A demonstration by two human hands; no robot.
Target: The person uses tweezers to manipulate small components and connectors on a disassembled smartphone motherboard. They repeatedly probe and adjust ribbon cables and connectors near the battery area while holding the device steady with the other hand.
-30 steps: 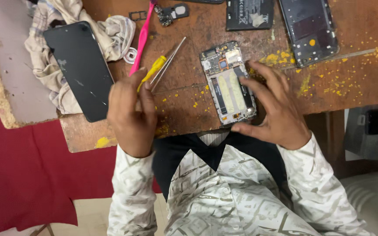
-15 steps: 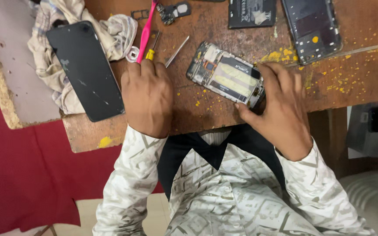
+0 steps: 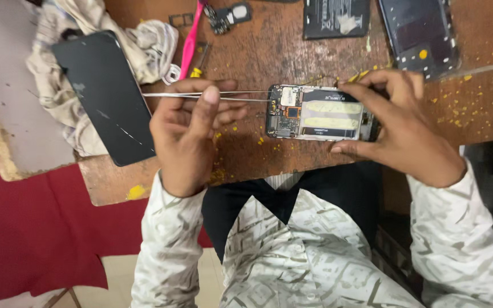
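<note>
**Tweezers meet the opened phone**

The left hand (image 3: 192, 134) pinches a pair of thin metal tweezers (image 3: 223, 96) between thumb and fingers (image 3: 209, 97). The tips point away from it and reach the near edge of the opened phone (image 3: 318, 113). That phone lies flat on the wooden tabletop (image 3: 281, 51), circuit-board end toward the tweezers. The right hand (image 3: 397, 128) clamps its far end, fingers (image 3: 372, 77) curled over the top edge and thumb under the bottom one.

By the look of it, the step in hand is picking at a small part on the board. The next move would call for steady tips and a firm hold on the phone.

Inside the phone, ahead of the tweezer tips, sits a small white square label (image 3: 289, 96). Past it are two pale yellow strips (image 3: 332, 114). Beyond the right fingers lies a black rectangular battery (image 3: 336, 17) with a whitish sticker. A black screen panel (image 3: 106, 94) rests on a cloth (image 3: 144, 34) behind the left hand.
</note>
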